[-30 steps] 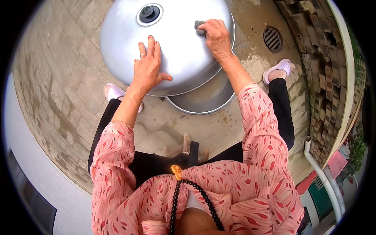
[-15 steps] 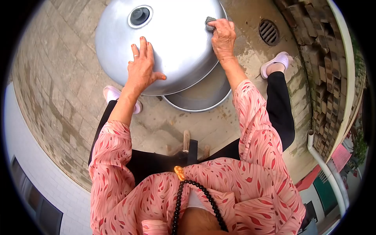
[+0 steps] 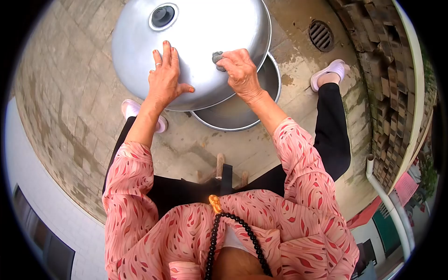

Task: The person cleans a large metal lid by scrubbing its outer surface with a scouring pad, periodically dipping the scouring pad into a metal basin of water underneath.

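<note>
A large domed metal pot lid (image 3: 200, 28) with a black knob (image 3: 163, 17) lies tilted over a wide metal basin (image 3: 228, 116), whose near side shows below it. My left hand (image 3: 164, 79) rests on the lid's near left part, fingers spread and holding nothing. In my right hand (image 3: 242, 74) a grey scouring pad (image 3: 218, 59) is pinched, pressed against the lid's surface right of the knob. What lies under the lid is mostly hidden; the part of the basin in sight looks to hold some water.
Paved ground (image 3: 70, 93) surrounds the basin, wet in patches. A round drain grate (image 3: 321, 35) is set in it at the upper right, near a stack of bricks (image 3: 392, 79). A white pipe (image 3: 385, 198) runs at the right. My feet stand either side of the basin.
My right hand has moved the scouring pad left and nearer to me, from the lid's right edge towards its middle. The lid has shifted slightly left; my left hand stays spread on it.
</note>
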`<state>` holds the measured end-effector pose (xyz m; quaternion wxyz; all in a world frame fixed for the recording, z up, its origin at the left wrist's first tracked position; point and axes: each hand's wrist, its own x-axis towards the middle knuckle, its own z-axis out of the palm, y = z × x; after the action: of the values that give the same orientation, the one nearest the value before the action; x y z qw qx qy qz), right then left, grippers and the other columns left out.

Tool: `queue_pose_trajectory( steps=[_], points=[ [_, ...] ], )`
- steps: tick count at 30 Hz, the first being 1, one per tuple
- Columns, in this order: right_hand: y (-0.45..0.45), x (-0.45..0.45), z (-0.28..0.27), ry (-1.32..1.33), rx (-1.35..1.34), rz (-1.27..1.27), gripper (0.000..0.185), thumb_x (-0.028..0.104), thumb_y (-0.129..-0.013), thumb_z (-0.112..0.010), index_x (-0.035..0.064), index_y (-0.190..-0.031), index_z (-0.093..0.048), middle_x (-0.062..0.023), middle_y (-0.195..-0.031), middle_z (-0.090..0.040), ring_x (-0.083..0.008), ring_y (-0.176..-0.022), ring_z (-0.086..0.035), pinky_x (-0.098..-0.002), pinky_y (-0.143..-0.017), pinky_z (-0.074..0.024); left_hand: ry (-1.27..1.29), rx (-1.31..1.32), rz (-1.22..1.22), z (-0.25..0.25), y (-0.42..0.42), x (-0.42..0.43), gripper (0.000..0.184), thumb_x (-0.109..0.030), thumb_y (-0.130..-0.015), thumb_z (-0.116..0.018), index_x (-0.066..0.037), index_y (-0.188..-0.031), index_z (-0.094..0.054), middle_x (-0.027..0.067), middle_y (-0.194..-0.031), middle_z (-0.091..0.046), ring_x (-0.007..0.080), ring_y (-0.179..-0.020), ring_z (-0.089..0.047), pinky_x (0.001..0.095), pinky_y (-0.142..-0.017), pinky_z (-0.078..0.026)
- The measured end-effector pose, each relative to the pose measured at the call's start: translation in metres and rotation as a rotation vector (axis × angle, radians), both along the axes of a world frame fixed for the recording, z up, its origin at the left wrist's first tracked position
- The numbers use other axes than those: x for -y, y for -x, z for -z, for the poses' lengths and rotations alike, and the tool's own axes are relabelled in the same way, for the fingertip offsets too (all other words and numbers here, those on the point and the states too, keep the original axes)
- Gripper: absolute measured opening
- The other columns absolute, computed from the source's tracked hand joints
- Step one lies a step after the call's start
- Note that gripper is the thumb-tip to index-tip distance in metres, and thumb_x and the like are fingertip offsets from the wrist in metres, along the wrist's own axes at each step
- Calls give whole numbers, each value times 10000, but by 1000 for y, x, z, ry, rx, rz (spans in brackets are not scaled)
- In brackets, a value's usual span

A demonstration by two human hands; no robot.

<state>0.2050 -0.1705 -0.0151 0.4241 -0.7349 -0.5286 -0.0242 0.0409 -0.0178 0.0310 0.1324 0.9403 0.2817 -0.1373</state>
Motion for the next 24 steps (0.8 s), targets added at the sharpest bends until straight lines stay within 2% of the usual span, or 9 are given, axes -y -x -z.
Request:
queue_pose_trajectory(
  steps=[2,4,5,7,11,13,17,19,24],
  points=[
    [-22,-5,0,10,22,-41,193,-45,-720,-598,106,-821,-664,-39,-877,-651,-257,-837,-588,-341,-733,-519,-13,-28,17,-2,5,0,1255,-400,-466,-905,43,-1446,-257,235,-1561,-141,519,-1365,-258,582,-874,-511],
    [-77,-24,13,22,115,142,186,-41,-729,-588,97,-822,-670,-49,-849,-649,-271,-817,-581,-374,-724,-504,-45,-80,10,-8,-1,2,1289,-408,-430,-901,19,-1457,-249,228,-1557,-167,510,-1354,-290,504,-922,-516],
    [-87,-30,10,51,115,247,195,-49,-724,-581,95,-818,-672,-56,-839,-648,-277,-803,-575,-385,-713,-488,-33,-67,6,-7,0,2,1272,-406,-447,-902,28,-1452,-254,230,-1559,-154,510,-1361,-275,539,-900,-515],
    [-67,-33,12,38,97,243,193,-48,-719,-585,99,-812,-671,-55,-835,-644,-277,-804,-574,-375,-707,-488,-8,-37,6,-2,1,1,1239,-401,-481,-905,48,-1442,-264,234,-1564,-128,511,-1374,-247,608,-854,-513],
    [36,-8,-7,28,-43,-156,104,12,-725,-636,106,-770,-638,0,-860,-637,-201,-850,-592,-310,-753,-526,1,-3,-8,1,1,0,1234,-401,-485,-904,52,-1439,-265,236,-1563,-126,514,-1372,-245,623,-849,-510],
    [16,-11,-6,-12,-7,-178,126,-10,-725,-632,106,-771,-646,1,-873,-646,-208,-838,-593,-312,-745,-522,8,17,9,1,5,-1,1235,-400,-485,-904,56,-1438,-264,237,-1564,-124,518,-1372,-242,625,-848,-509],
    [-95,-38,9,59,152,263,200,-55,-726,-594,104,-818,-671,-31,-884,-661,-255,-810,-584,-338,-730,-501,2,-3,13,-1,5,0,1234,-400,-485,-902,54,-1439,-263,236,-1564,-123,516,-1374,-239,622,-853,-508],
    [-77,-35,12,56,121,295,203,-54,-733,-583,101,-827,-674,-38,-879,-661,-261,-821,-583,-342,-730,-497,-1,-37,-2,-2,1,0,1232,-402,-490,-899,50,-1442,-260,234,-1565,-123,511,-1377,-237,622,-857,-506],
    [36,-7,-4,25,-52,-146,93,24,-760,-619,112,-778,-644,10,-872,-649,-205,-819,-588,-304,-734,-529,-2,8,9,2,4,-1,1240,-412,-491,-896,52,-1443,-251,235,-1564,-126,517,-1374,-238,609,-844,-515]
  ],
)
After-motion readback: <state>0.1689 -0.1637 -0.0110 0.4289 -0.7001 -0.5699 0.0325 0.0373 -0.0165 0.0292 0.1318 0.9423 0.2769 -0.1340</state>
